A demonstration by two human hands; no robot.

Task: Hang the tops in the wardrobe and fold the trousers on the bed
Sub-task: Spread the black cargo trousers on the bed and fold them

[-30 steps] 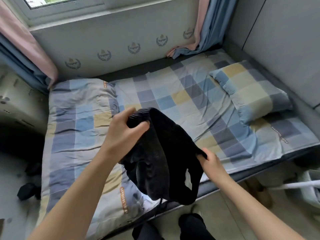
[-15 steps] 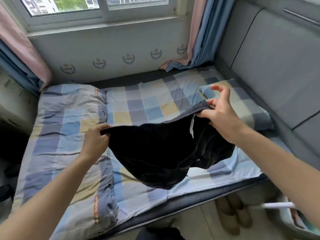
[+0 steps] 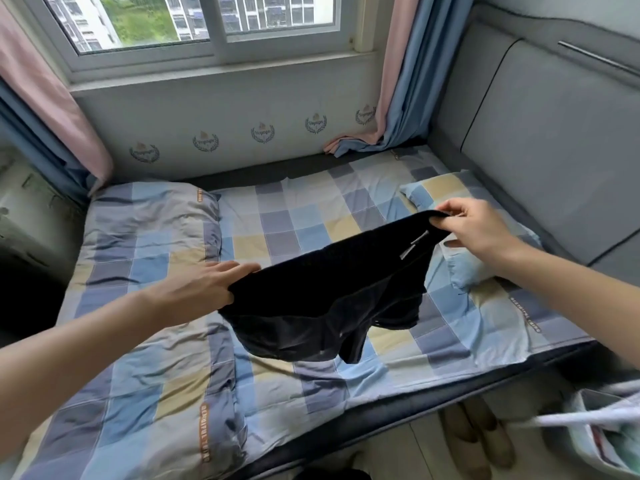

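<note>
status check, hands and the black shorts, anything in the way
Left hand and right hand both grip black shorts at waistband. Shorts stretched over bed, hanging. Pillow under right hand.

You are standing in a home bedroom; a bed [image 3: 346, 209] with a checked patchwork sheet fills the middle, a matching pillow [image 3: 446, 188] at 2 o'clock and a folded quilt [image 3: 138, 258] at 9; a window [image 3: 207, 26] with pink and blue curtains [image 3: 391, 81] sits at 12; a grey padded headboard [image 3: 554, 133] runs along 3.
</note>
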